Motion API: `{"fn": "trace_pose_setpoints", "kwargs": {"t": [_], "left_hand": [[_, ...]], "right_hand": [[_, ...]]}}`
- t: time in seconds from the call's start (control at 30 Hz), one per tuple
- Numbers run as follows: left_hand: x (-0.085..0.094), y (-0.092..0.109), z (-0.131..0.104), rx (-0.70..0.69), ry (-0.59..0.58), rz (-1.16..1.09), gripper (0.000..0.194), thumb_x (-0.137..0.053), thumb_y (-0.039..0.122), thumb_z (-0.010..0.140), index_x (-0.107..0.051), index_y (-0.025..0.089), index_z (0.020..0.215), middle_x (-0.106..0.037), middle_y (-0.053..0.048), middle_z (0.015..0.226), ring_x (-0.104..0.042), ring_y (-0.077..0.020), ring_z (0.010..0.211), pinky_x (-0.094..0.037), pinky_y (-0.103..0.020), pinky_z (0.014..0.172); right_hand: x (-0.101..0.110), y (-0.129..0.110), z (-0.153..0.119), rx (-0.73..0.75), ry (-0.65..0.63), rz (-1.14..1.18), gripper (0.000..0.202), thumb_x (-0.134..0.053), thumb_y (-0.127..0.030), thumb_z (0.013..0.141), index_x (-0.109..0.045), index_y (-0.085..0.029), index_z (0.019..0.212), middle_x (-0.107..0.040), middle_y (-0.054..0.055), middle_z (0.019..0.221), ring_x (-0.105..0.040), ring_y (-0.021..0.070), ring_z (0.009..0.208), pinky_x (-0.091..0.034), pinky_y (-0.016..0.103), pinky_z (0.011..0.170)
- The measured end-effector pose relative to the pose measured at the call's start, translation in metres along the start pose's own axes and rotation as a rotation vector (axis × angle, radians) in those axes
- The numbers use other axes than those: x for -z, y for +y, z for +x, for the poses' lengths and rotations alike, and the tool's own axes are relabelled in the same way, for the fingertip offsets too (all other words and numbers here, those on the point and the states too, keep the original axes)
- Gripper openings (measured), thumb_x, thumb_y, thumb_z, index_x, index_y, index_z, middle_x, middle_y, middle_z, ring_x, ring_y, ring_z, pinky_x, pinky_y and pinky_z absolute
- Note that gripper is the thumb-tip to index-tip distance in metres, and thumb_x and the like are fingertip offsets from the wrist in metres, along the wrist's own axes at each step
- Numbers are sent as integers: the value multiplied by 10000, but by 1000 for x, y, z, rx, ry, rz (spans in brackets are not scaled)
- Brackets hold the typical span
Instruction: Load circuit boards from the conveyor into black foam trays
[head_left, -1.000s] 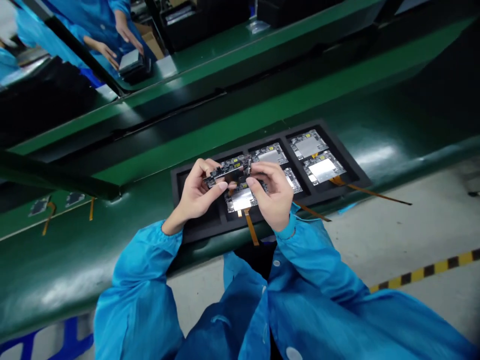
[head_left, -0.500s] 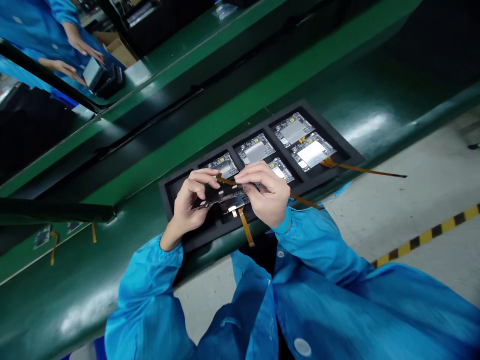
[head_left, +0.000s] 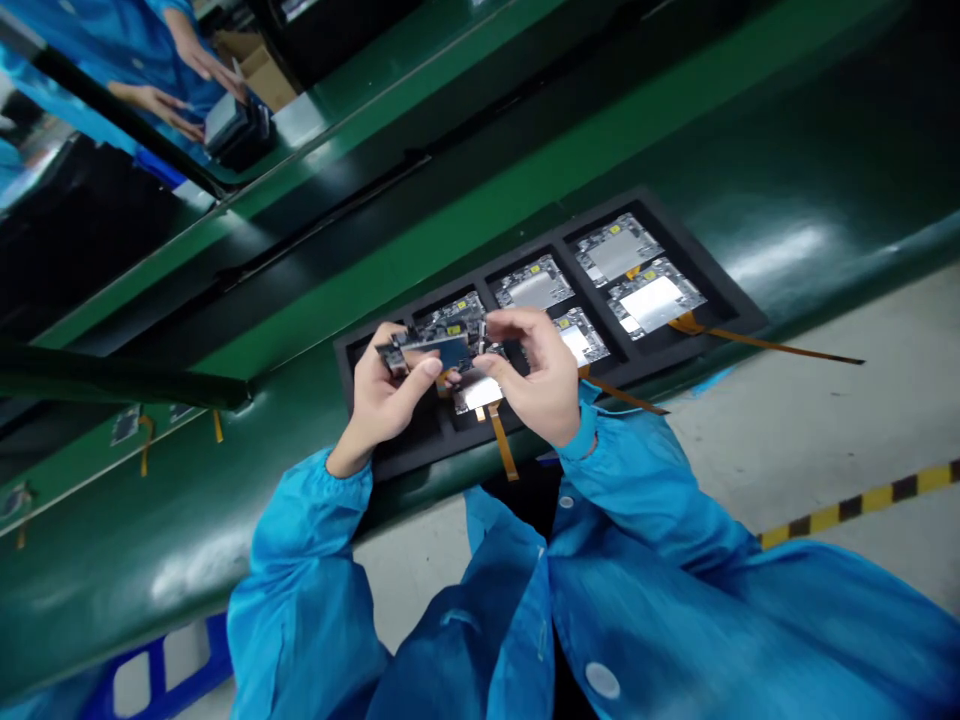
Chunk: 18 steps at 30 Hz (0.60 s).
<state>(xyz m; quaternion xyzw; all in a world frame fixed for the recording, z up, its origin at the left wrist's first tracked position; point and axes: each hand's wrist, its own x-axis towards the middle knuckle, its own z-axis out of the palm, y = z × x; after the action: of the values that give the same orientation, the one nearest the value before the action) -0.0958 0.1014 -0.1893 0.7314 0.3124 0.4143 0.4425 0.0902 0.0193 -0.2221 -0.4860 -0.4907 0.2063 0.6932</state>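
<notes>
Above the black foam tray (head_left: 679, 205) I hold a circuit board (head_left: 452, 352) with a bluish-silver metal plate and small parts along its edges, tilted toward me. My left hand (head_left: 386, 390) grips its left side, the thumb lying across the face and the other fingers behind. At the right edge, the bent thumb and forefinger of my right hand (head_left: 544, 375) close around the board's end. Directly underneath, another board (head_left: 480, 392) with an orange flex cable (head_left: 504, 445) lies in the tray, partly covered by my hands.
More boards (head_left: 534, 283) sit in the tray's compartments, and a long orange flex cable (head_left: 780, 347) sticks out past its right side. A green bench (head_left: 795, 150) carries the tray. Across a raised ledge, a co-worker's hands (head_left: 202, 60) handle a dark stack (head_left: 236, 130). Boards with flex cables (head_left: 146, 445) lie at left.
The board in my hands has turned from nearly edge-on to showing its metal-plated face. My right fingers have moved from the orange flex strip to the board's right end. The view has shifted slightly.
</notes>
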Motion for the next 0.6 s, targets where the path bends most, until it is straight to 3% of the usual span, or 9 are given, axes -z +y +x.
{"fn": "trace_pose_setpoints", "kwargs": {"t": [0.1, 0.3, 0.4, 0.6], "left_hand": [[14, 1, -9, 180, 129, -90, 485, -855, 548, 876, -606, 230, 1145, -733, -46, 978, -777, -223, 768, -673, -348, 664], [53, 3, -40, 428, 263, -146, 444, -868, 445, 862, -582, 215, 1112, -757, -50, 982, -777, -180, 690, -654, -260, 590], [64, 3, -48, 522, 259, -185, 430, -860, 398, 870, -559, 217, 1118, -753, -44, 982, -781, -176, 689, -657, -253, 591], [68, -1, -43, 665, 161, -253, 483, -833, 344, 894, -511, 235, 1237, -730, -25, 949, -799, -204, 766, -690, -311, 708]], "right_hand": [[0, -1, 0, -37, -30, 38, 314, -684, -458, 1011, -640, -266, 1255, -694, 75, 1198, -689, 231, 1097, -623, 416, 956], [2, -4, 1, -33, -83, 47, 183, -642, -360, 1008, -663, -252, 1155, -661, 67, 1125, -666, 235, 1053, -621, 437, 911], [3, -6, 2, -11, -102, 25, 129, -643, -316, 989, -675, -246, 1092, -654, 70, 1102, -649, 243, 1050, -612, 444, 885], [5, -7, 3, 23, -135, -13, 59, -648, -261, 962, -679, -244, 1009, -653, 67, 1044, -642, 257, 1046, -587, 470, 903]]}}
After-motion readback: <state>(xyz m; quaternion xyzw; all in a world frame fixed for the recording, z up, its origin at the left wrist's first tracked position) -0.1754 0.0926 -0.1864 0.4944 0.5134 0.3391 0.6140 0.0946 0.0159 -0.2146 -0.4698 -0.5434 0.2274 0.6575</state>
